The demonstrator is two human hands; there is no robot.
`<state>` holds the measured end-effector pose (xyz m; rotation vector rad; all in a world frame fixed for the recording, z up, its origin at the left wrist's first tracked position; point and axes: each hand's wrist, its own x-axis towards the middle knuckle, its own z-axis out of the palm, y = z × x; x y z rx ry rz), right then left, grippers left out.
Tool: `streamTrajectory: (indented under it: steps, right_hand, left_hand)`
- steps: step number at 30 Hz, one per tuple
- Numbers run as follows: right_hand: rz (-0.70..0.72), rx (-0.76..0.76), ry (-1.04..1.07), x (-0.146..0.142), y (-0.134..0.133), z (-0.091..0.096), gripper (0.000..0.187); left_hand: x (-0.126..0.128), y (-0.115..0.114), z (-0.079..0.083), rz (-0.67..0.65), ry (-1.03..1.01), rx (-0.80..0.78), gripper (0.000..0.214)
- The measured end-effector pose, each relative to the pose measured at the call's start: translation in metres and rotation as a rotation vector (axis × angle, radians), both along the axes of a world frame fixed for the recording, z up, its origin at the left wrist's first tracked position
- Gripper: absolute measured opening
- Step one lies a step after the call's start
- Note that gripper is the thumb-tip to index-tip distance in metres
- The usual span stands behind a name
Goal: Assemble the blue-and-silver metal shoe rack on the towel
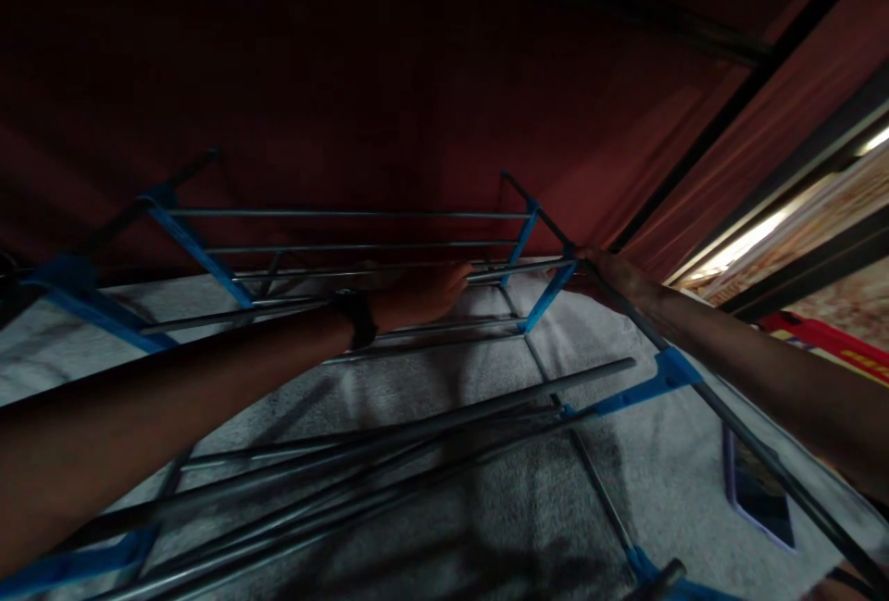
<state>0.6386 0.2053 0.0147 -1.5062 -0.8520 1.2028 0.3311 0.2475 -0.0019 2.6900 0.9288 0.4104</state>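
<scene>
A partly assembled rack of grey metal tubes and blue plastic brackets lies on its side across a pale cloth. My left hand (431, 294), with a dark band at its wrist, is closed around a metal rod (514, 269) in the rack's far part. Where that rod meets a blue bracket (554, 294), my right hand (611, 275) closes around the side pole (643, 325); some of its fingers are hidden behind the joint. Closer to me, several loose-ended tubes (389, 434) run at a slant between blue brackets.
Behind the rack rises a dark red wall or sheet (389, 101). A phone (760, 494) lies on the pale cloth (667, 481) at the right, near the side pole. Farther right is a red and yellow package (826, 342). The left side is dim.
</scene>
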Motion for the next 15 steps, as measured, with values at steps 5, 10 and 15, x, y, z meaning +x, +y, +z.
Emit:
streamTrajectory:
  steps: [5, 10, 15]
  right_hand:
    - [-0.025, -0.017, 0.011, -0.003, -0.001, 0.001, 0.017]
    - [0.008, 0.022, 0.011, 0.0, 0.001, -0.002, 0.011]
    - [-0.003, 0.021, -0.035, 0.009, -0.001, -0.007, 0.013]
  left_hand:
    - [0.002, 0.002, -0.006, 0.024, 0.015, 0.022, 0.03]
    - [0.002, 0.001, -0.01, 0.024, 0.023, 0.049, 0.03]
    - [0.004, -0.005, -0.012, 0.076, 0.009, 0.015, 0.031]
